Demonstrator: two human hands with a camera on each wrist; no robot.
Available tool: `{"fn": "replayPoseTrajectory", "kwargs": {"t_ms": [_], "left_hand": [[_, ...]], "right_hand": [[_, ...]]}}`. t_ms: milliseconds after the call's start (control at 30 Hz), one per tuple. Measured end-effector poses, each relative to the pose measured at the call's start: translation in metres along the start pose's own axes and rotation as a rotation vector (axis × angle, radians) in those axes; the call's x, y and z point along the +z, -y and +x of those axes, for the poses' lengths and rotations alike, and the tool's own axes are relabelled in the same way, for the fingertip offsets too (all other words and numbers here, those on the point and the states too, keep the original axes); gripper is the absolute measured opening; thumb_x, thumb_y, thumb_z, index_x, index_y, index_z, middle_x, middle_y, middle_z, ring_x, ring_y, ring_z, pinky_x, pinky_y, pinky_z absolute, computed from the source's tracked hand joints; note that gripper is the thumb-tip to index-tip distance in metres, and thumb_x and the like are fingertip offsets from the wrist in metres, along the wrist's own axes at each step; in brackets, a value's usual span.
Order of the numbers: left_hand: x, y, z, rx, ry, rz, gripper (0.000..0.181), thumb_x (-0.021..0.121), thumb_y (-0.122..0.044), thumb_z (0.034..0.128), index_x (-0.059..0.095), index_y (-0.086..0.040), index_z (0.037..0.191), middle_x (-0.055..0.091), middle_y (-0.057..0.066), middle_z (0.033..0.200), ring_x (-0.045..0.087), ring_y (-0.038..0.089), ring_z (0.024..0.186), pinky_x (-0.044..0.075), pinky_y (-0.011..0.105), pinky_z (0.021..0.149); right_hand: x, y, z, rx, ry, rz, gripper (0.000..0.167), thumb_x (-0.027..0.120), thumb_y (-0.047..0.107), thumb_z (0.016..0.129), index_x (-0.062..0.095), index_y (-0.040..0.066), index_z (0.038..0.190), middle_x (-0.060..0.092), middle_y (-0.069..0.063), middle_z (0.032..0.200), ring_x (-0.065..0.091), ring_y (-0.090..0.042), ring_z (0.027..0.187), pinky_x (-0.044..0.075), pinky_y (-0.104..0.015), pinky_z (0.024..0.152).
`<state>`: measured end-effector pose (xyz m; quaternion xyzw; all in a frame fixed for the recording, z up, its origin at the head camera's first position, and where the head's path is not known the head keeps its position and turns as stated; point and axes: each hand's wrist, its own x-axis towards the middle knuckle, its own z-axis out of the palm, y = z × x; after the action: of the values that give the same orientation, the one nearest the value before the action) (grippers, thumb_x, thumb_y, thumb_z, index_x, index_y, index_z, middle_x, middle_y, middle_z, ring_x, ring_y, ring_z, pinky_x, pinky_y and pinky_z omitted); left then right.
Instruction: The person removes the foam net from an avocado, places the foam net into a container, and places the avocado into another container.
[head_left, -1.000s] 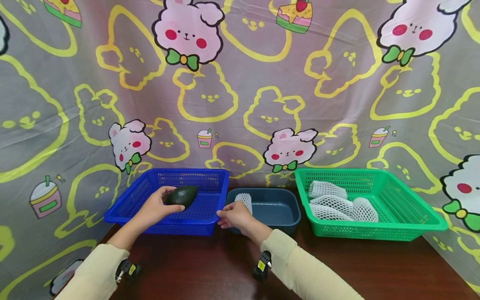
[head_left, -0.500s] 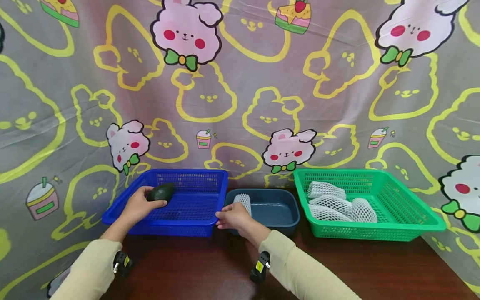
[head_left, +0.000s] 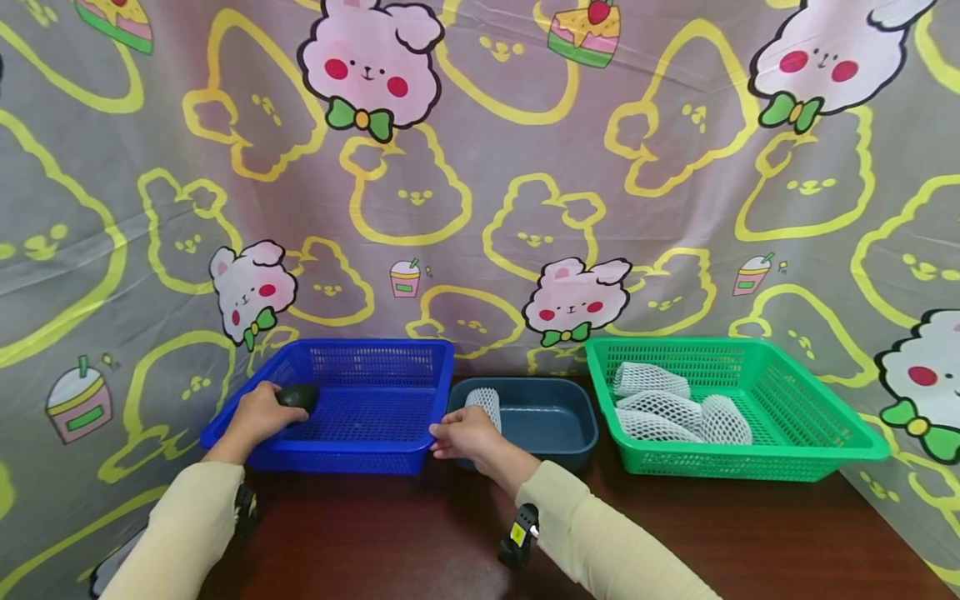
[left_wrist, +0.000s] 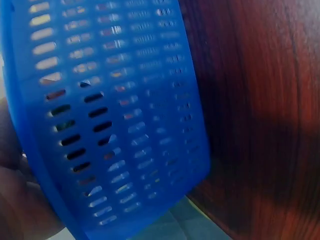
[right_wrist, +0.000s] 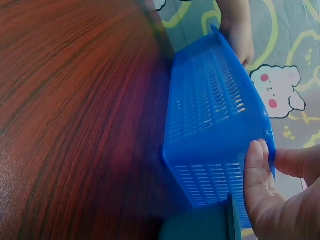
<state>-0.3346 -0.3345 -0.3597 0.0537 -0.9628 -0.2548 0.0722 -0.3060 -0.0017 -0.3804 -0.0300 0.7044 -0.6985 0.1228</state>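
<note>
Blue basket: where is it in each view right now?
Head: the blue basket, left of centre.
Left wrist: its slotted wall spans left to centre.
Right wrist: centre to right, its rim in the right hand.
Shared landmark: the brown tabletop, at bottom, right and left of these views respectively.

In the head view, the person's bare left hand (head_left: 261, 412) reached forward, its thumb pointing right and its fingers bent in a grip, their tips hidden. The left arm (head_left: 180, 525), in a cream fabric sleeve, slanted up from the lower left. The bare right hand (head_left: 471, 433) was well apart from it, thumb (right_wrist: 292, 162) and fingers (right_wrist: 256, 172) pinching from opposite sides. The right arm (head_left: 600, 529), likewise sleeved, angled up and leftward from the bottom edge.
</note>
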Motion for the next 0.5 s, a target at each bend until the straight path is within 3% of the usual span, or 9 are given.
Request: {"fn": "replayPoseTrajectory", "kwargs": {"t_ms": [267, 500], "left_hand": [[-0.0061, 0.0047, 0.0035, -0.033, 0.097, 0.114, 0.056, 0.078, -0.021, 0.0737, 0.053, 0.021, 0.1, 0.056, 0.039, 0.099, 0.057, 0.05, 0.089, 0.047, 0.059, 0.077], [-0.0055, 0.0043, 0.0043, -0.04, 0.116, 0.196, 0.041, 0.078, -0.016, 0.0698, 0.06, 0.014, 0.091, 0.059, 0.035, 0.094, 0.058, 0.042, 0.08, 0.048, 0.055, 0.072]], "right_hand": [[-0.0001, -0.0002, 0.0003, -0.004, 0.013, 0.002, 0.009, 0.063, -0.002, 0.092, 0.059, -0.009, 0.096, 0.063, -0.012, 0.07, 0.063, -0.016, 0.059, 0.057, -0.032, 0.062], [0.0008, -0.0002, 0.0014, 0.004, 0.014, -0.002, 0.006, 0.062, -0.002, 0.092, 0.059, -0.007, 0.092, 0.064, -0.012, 0.07, 0.063, -0.017, 0.061, 0.057, -0.033, 0.062]]}}
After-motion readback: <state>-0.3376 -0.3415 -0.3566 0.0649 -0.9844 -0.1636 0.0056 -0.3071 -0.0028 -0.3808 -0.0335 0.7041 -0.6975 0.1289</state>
